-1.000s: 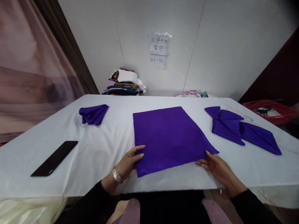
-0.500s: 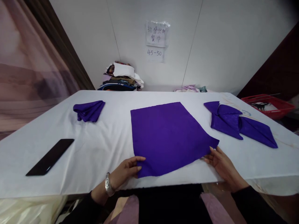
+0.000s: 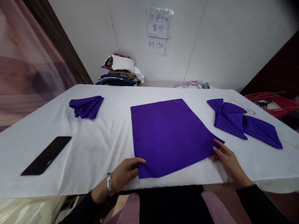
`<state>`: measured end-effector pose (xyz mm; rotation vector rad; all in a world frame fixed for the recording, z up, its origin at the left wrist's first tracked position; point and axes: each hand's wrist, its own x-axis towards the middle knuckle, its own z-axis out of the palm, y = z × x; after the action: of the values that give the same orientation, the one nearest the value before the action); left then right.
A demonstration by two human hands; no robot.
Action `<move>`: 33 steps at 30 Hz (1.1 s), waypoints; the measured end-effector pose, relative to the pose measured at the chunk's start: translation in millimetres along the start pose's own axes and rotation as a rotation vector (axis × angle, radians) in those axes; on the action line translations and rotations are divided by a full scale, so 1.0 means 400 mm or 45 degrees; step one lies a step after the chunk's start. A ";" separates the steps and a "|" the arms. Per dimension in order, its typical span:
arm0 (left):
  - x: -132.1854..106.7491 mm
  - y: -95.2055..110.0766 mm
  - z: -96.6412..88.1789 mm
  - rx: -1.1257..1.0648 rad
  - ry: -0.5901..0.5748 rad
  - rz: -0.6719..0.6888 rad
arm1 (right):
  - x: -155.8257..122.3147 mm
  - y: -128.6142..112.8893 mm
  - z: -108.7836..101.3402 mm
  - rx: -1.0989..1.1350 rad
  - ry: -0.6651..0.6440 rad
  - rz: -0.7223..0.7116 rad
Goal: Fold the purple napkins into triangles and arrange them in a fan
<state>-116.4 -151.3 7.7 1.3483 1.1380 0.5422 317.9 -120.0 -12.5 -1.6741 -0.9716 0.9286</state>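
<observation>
A purple cloth napkin [image 3: 168, 137] lies spread on the white-covered table in front of me, its edges finely pinked. My left hand [image 3: 127, 171], with a silver bangle at the wrist, pinches the napkin's near left corner area between thumb and fingers. At the right corner, my right hand [image 3: 225, 158] holds the near edge, fingertips on top and the rest partly under the cloth. That corner is slightly lifted. Folded purple napkins [image 3: 231, 119] lie to the right, shaped into pointed forms. Another purple napkin [image 3: 87, 106], gathered in pleats, rests at the far left.
A dark, flat phone-like slab [image 3: 46, 155] lies on the white tablecloth [image 3: 100, 149] at left. Behind the table are a stack of folded clothes [image 3: 121, 71] and a red basket [image 3: 280, 107] at right. Handwritten paper signs [image 3: 158, 28] hang on the wall.
My right hand has shifted slightly right, drawing the napkin's right corner outward. My left hand stays at the near left corner. The whole view has tilted a little downward.
</observation>
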 end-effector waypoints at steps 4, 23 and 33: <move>0.010 0.005 -0.010 0.086 -0.054 0.024 | 0.016 -0.001 -0.014 -0.183 -0.005 -0.124; -0.022 0.024 -0.054 0.245 -0.316 -0.132 | 0.188 -0.417 0.320 -0.749 -0.394 -1.269; -0.028 0.036 -0.072 0.274 -0.274 -0.067 | 0.294 -0.447 0.767 -0.837 -0.917 -1.132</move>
<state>-141.8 -144.1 29.3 1.5169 1.0729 0.2331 55.2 135.4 63.3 -1.1108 -2.4514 0.5928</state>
